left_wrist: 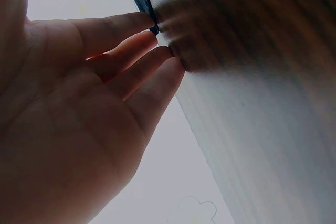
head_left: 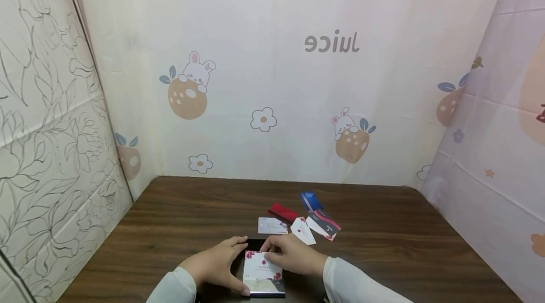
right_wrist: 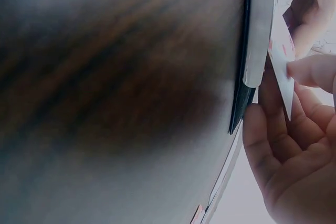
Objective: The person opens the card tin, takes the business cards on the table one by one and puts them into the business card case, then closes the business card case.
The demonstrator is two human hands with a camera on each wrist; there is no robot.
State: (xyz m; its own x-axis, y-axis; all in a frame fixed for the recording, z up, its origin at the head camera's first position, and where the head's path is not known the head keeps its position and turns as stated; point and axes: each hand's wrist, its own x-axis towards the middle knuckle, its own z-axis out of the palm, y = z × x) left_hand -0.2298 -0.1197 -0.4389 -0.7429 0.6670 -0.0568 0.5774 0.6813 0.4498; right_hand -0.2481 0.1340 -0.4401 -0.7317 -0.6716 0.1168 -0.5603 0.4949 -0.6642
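Observation:
A flat card case [head_left: 266, 289] with a dark flap and a pale, shiny body lies near the table's front edge. On top of it is a white business card [head_left: 257, 267] with red flower prints. My right hand [head_left: 296, 255] pinches the card's far edge between thumb and fingers; in the right wrist view the card [right_wrist: 283, 85] tilts up from the case [right_wrist: 257, 35]. My left hand [head_left: 218, 265] rests along the case's left side, thumb at the near corner. The left wrist view shows its fingers [left_wrist: 157, 80] fairly straight, tips by the dark edge.
Beyond the case lie several loose cards: a silver one [head_left: 269, 226], a red one [head_left: 283, 212], a blue one [head_left: 310, 201], a white flowered one [head_left: 303, 232] and a dark one with a pink stripe [head_left: 325, 222]. Printed curtains [head_left: 272, 81] surround the brown wooden table [head_left: 191, 208].

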